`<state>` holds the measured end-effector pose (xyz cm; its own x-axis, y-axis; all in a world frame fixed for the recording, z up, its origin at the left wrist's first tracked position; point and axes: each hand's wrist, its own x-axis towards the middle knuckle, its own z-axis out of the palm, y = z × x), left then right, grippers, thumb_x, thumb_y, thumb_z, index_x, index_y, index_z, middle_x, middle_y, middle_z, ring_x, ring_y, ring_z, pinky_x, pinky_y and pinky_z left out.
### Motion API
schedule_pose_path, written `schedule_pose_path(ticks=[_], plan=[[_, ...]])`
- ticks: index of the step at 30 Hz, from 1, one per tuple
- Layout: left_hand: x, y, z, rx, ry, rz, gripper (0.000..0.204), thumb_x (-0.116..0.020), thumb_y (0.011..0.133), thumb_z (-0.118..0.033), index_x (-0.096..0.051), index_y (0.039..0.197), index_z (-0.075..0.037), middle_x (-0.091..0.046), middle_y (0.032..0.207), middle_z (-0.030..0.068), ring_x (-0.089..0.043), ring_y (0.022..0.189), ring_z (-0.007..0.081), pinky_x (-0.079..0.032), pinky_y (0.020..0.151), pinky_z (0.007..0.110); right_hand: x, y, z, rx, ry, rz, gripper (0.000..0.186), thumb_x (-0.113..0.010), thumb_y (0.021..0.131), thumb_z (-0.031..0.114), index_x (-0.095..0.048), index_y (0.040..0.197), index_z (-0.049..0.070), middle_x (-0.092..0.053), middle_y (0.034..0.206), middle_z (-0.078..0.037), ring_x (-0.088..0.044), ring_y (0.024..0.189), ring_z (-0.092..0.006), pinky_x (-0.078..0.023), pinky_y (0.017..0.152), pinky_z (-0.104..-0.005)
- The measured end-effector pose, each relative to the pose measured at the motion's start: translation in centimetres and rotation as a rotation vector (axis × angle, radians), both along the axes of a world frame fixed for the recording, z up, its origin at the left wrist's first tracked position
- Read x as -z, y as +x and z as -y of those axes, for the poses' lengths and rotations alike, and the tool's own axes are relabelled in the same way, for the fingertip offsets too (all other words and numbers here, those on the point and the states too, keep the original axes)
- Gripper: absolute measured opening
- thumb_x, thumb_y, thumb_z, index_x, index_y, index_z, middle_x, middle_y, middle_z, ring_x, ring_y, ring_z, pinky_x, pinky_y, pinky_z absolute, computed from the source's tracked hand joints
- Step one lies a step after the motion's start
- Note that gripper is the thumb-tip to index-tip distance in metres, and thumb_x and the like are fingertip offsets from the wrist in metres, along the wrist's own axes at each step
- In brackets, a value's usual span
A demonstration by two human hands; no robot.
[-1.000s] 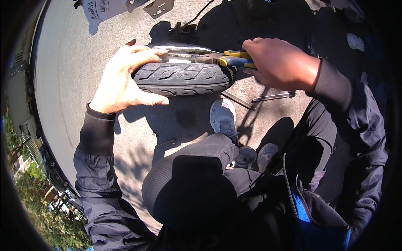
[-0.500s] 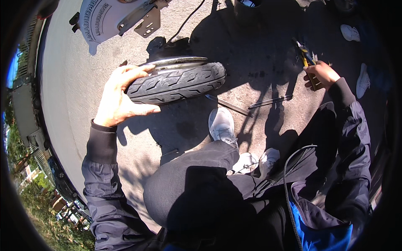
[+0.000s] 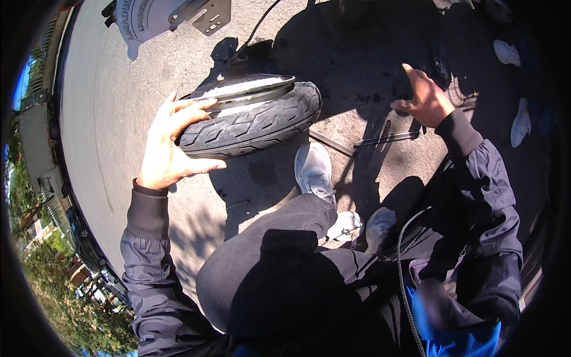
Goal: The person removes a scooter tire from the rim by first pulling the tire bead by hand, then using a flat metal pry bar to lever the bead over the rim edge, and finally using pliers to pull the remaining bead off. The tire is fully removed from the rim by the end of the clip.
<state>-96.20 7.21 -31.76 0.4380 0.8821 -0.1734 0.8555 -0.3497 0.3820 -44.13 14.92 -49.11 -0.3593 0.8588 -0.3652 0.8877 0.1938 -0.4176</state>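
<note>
A black scooter tyre (image 3: 253, 128) with a silver metal rim (image 3: 250, 92) stands tilted on the ground, ahead and to the left. My left hand (image 3: 172, 134) grips its left end, thumb along the near tread and fingers over the far side by the rim. To the right, my right hand (image 3: 427, 98) is held over the shaded ground, thumb and fingers apart, holding nothing. Beyond it lies a dark tool (image 3: 440, 64), too dim in the shadow to make out. Two slim metal bars, one dark (image 3: 332, 143) and one brighter (image 3: 386, 138), lie between the tyre and my right hand.
A grey machine part with a perforated metal bracket (image 3: 211, 16) hangs at the upper left, a dark cable (image 3: 259, 27) beside it. My white shoe (image 3: 313, 169) is close below the tyre. Other white shoes (image 3: 520, 125) show at the far right. Parked vehicles line the left edge.
My right hand has let go of the yellow-and-black pliers, opened and moved left. The tyre has tilted slightly, showing more of the rim, with my left hand still on it.
</note>
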Motion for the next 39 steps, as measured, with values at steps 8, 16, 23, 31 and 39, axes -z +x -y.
schedule_pose_path(ticks=[8,16,23,31,39], plan=[[0.6,0.2,0.1,-0.016,0.025,0.034,0.08,-0.105,0.057,-0.054,-0.074,0.119,-0.013,-0.078,0.138,0.0047,-0.07,0.13,0.0309,-0.029,0.133,0.066,-1.8,-18.9,6.0,-0.073,0.261,-0.633,0.088,-0.097,0.072,0.019,-0.055,0.148,0.008,-0.061,0.146,-0.021,-0.059,0.139,-0.0426,-0.052,0.115,-0.0486],[-1.0,-0.6,0.1,-0.316,-0.331,0.643,0.08,-0.11,0.057,-0.021,-0.076,0.129,-0.006,-0.072,0.145,0.0145,-0.069,0.132,0.027,-0.05,0.119,0.046,-7.3,-18.5,3.9,0.028,0.404,-0.782,0.055,-0.084,0.068,0.006,-0.07,0.12,0.004,-0.071,0.113,-0.013,-0.068,0.112,-0.0375,-0.056,0.096,-0.0463],[5.9,4.4,1.9,-0.184,-0.328,0.846,0.087,-0.11,0.058,-0.038,-0.075,0.132,-0.007,-0.077,0.137,0.0158,-0.074,0.126,0.03,-0.045,0.122,0.048,-11.5,-10.2,5.4,-0.058,0.295,-0.686,0.06,-0.087,0.074,0.01,-0.067,0.13,-0.001,-0.066,0.125,-0.017,-0.065,0.114,-0.0364,-0.054,0.1,-0.0442],[4.3,5.4,-1.7,-0.085,-0.477,0.872,0.07,-0.107,0.065,-0.034,-0.082,0.122,-0.004,-0.08,0.129,0.014,-0.074,0.124,0.0275,-0.054,0.113,0.044,-8.6,-8.6,8.1,0.102,0.354,-0.707,0.051,-0.078,0.07,0.004,-0.071,0.12,0.001,-0.069,0.117,-0.015,-0.066,0.108,-0.036,-0.054,0.095,-0.0444],[3.6,10.3,-7.7,-0.106,-0.592,0.43,0.035,-0.093,0.092,-0.032,-0.077,0.097,-0.001,-0.071,0.08,0.0031,-0.065,0.073,0.0097,-0.054,0.068,0.029,-9.0,-9.2,7.8,0.043,0.328,-0.709,0.05,-0.079,0.069,0.012,-0.072,0.117,0.002,-0.07,0.112,-0.015,-0.065,0.102,-0.0373,-0.053,0.092,-0.0472]])
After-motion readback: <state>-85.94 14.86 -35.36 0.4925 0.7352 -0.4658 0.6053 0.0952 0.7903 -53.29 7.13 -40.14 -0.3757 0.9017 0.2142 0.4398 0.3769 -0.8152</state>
